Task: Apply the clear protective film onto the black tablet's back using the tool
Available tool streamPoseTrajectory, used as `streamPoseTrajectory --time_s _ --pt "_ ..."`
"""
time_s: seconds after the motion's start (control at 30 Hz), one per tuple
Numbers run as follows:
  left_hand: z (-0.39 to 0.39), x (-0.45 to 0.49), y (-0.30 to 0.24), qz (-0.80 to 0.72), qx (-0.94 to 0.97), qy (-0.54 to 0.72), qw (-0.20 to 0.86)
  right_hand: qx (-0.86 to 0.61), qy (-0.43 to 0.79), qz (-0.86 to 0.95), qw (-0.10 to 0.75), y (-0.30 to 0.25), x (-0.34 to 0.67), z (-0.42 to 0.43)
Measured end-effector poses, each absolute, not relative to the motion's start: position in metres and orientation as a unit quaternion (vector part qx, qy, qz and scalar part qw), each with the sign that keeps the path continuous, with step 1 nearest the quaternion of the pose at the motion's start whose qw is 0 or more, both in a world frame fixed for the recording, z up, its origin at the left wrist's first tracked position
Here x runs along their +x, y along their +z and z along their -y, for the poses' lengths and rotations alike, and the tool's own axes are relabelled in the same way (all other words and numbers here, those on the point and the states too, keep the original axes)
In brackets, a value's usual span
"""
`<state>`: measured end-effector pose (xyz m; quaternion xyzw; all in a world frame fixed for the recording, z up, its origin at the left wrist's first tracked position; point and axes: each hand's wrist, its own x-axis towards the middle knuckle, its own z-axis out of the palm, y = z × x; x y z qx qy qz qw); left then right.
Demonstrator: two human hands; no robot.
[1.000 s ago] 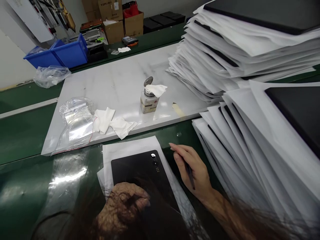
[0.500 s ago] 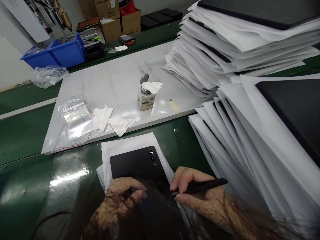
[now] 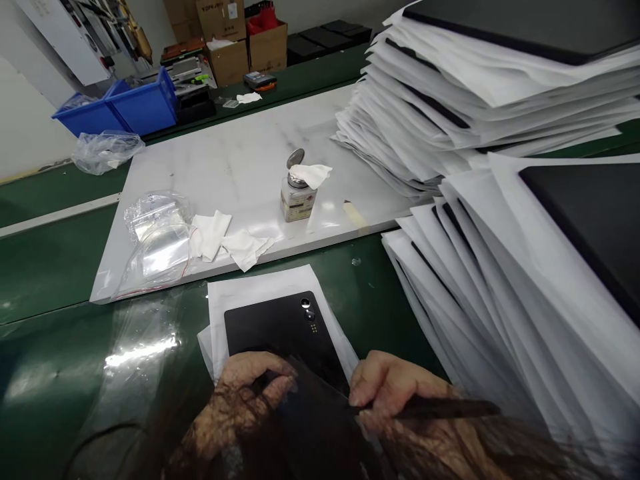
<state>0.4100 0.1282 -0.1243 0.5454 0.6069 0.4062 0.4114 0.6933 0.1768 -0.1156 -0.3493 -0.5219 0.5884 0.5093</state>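
Head view: pen-like tool being pinched by right hand
Lower centre, tablet being overlapped by left hand; grip narrow, contents unclear

The right hand holds a dark tool near the edge of a black tablet; the left hand lies over its surface; a bottle stands beyond.

Open green bench just beyond right hand, paper stack as rightward barrier.
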Motion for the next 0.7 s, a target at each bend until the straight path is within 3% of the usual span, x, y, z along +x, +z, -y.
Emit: streamPoseTrajectory --time_s 0.13,0.3,0.43,0.7 --pt "-0.128 0.411 -0.127 -0.619 0.560 0.395 0.383 -0.391 0.601 0.365 0.593 -0.103 0.668 -0.214" --pt "-0.134 0.411 -0.113 -0.586 0.543 0.419 0.430 -0.440 0.641 0.278 0.564 -0.105 0.649 -0.260" --pt "-0.142 0.405 -0.093 -0.593 0.572 0.348 0.447 -0.451 0.644 0.267 0.557 -0.112 0.646 -0.262" --pt "-0.138 0.414 -0.095 -0.607 0.581 0.396 0.372 -0.482 0.627 0.265 0.552 -0.115 0.643 -0.258"
